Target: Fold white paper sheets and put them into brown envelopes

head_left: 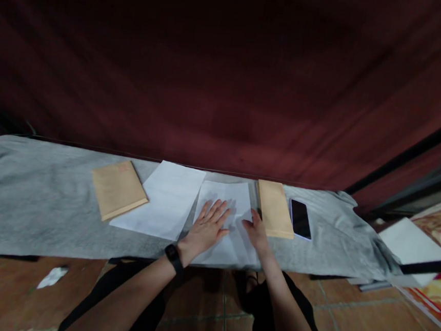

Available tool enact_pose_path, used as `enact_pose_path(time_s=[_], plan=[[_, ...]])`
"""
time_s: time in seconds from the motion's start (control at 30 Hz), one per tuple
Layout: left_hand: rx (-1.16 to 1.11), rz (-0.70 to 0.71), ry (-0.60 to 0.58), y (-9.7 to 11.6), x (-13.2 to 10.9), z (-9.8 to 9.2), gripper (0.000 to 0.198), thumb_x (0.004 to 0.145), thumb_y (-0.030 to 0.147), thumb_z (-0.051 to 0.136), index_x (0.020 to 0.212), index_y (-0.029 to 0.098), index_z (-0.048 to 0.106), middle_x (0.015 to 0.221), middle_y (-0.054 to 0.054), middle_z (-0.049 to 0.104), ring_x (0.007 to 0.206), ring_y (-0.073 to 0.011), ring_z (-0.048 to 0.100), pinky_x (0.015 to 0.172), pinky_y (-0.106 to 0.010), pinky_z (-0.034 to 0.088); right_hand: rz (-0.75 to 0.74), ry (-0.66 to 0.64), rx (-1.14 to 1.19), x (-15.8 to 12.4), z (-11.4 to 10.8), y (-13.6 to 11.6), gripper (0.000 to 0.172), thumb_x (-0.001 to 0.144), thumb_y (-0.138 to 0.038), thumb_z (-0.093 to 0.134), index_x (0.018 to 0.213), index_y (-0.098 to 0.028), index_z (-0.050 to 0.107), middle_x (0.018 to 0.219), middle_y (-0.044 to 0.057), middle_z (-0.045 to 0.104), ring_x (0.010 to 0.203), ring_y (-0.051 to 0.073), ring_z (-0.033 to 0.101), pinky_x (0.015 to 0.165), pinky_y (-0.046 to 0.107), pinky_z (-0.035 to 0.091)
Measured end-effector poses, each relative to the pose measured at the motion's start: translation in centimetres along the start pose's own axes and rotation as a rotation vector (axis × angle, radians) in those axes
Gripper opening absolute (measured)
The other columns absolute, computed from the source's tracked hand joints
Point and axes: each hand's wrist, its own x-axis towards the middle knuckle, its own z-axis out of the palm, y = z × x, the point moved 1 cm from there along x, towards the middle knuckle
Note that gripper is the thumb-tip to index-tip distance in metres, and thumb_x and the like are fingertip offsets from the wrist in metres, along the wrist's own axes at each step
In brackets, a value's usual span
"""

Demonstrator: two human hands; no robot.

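Note:
A creased white sheet of paper (232, 249) lies in front of me on the grey cloth. My left hand (206, 230), with a black band on its wrist, rests palm down on it with fingers spread. At the sheet's right edge is my right hand (256, 234), thumb and fingers apart, touching or just over the paper. Just right of that hand lies a stack of brown envelopes (276, 209). More white paper (167, 202) lies to the left, its left side partly under a brown envelope (118, 187).
A dark-screened phone (300, 220) lies right of the envelopes. The grey cloth (40, 201) covers a long narrow surface, with a dark red curtain (226, 94) behind it. A crumpled white tissue (52, 277) is on the tiled floor. White board or paper (412, 244) stands at far right.

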Motion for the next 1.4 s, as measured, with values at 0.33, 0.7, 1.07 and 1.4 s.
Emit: enact_pose_path(time_s=[0.33,0.7,1.07,1.4], plan=[[-0.024,0.051,-0.096,-0.3,-1.3,2.6,0.058,0.104,0.053,0.039,0.153,0.024,0.044,0.164,-0.011,0.037,0.154,-0.0286,0.029,0.125,-0.055,0.013,-0.48,0.131,-1.018,-3.4,2.7,-0.4,0.055,0.104,-0.029,0.038,0.157,-0.016,0.036,0.167,0.014,0.029,0.152,0.032,0.027,0.12,0.055,0.029],[-0.014,0.067,-0.126,-1.0,-2.2,2.2,0.059,0.105,0.048,0.035,0.155,0.017,0.039,0.165,-0.011,0.034,0.154,-0.0226,0.027,0.126,-0.046,0.014,-0.475,0.035,-1.117,-4.3,2.4,2.2,0.055,0.108,-0.039,0.034,0.155,-0.011,0.041,0.161,0.018,0.037,0.149,0.03,0.037,0.119,0.05,0.032],[-0.067,-0.067,-0.032,-3.3,-4.4,2.3,0.064,0.101,0.049,0.042,0.155,0.013,0.041,0.161,-0.016,0.04,0.151,-0.0271,0.035,0.125,-0.046,0.026,-0.396,0.114,-0.974,-6.2,0.4,3.0,0.058,0.107,-0.043,0.037,0.154,-0.009,0.042,0.158,0.02,0.043,0.147,0.032,0.041,0.119,0.054,0.035],[-0.093,0.039,-0.041,0.0,-5.6,1.5,0.062,0.102,0.05,0.042,0.153,0.016,0.043,0.162,-0.014,0.039,0.153,-0.0282,0.03,0.126,-0.052,0.021,-0.421,0.039,-0.888,-8.1,0.7,1.9,0.054,0.107,-0.036,0.036,0.155,-0.013,0.041,0.162,0.016,0.038,0.151,0.029,0.034,0.12,0.054,0.035]])
